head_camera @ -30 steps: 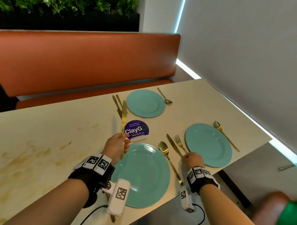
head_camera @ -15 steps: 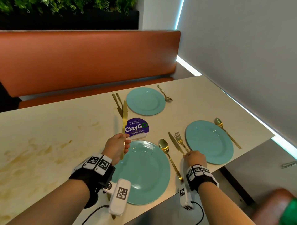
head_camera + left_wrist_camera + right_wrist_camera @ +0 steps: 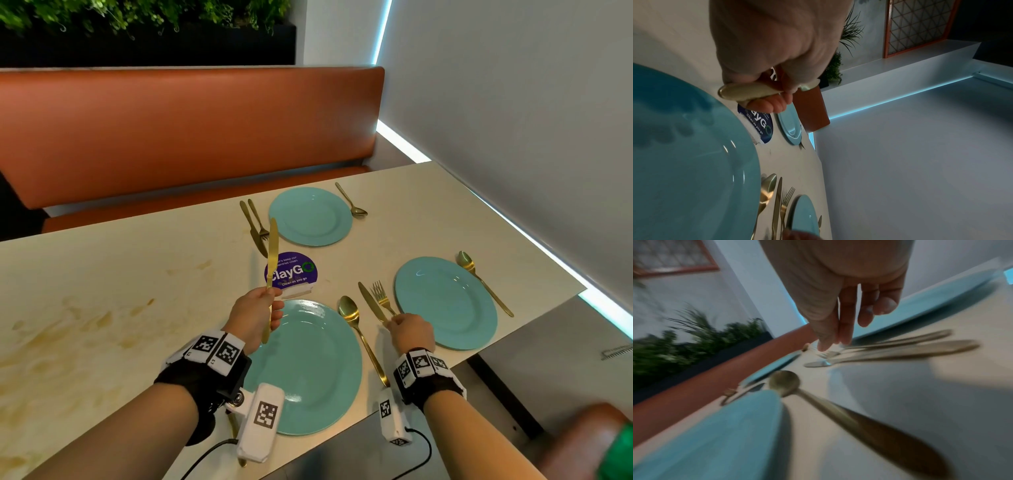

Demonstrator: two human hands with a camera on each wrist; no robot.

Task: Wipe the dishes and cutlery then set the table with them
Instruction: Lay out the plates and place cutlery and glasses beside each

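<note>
Stretching across the view is the long cream stone-look table (image 3: pixel 102 274), blotched with brownish stains on its left half, and behind it the orange leather bench seat (image 3: pixel 171 137). On the table sit three round teal plates: the near plate (image 3: pixel 308 370) in front of the person, the right plate (image 3: pixel 445 301) beside it, and the far plate (image 3: pixel 310 216) by the bench. A round purple ClayGo sign (image 3: pixel 294 272) stands between the near and far plates.

The left hand (image 3: pixel 251 317) is up off the table, its fingers (image 3: pixel 766 104) curled round the handle of a gold table knife (image 3: pixel 272 253) whose blade points up and away, over the left rim of the near plate. The right hand (image 3: pixel 412 330) is low at the table, between the near and right plates, at the handle ends of a gold knife (image 3: pixel 370 301) and gold fork (image 3: pixel 382 296) lying side by side; the right wrist view, badly blurred, shows the fingers (image 3: pixel 845 318) nearly straight and pointing down over them, gripping nothing that can be made out.

A gold spoon (image 3: pixel 359 332) lies just right of the near plate. Another gold spoon (image 3: pixel 479 277) lies right of the right plate. A third, smaller spoon (image 3: pixel 352 202) lies right of the far plate, with a gold knife-and-fork pair (image 3: pixel 255 224) on its left.
</note>
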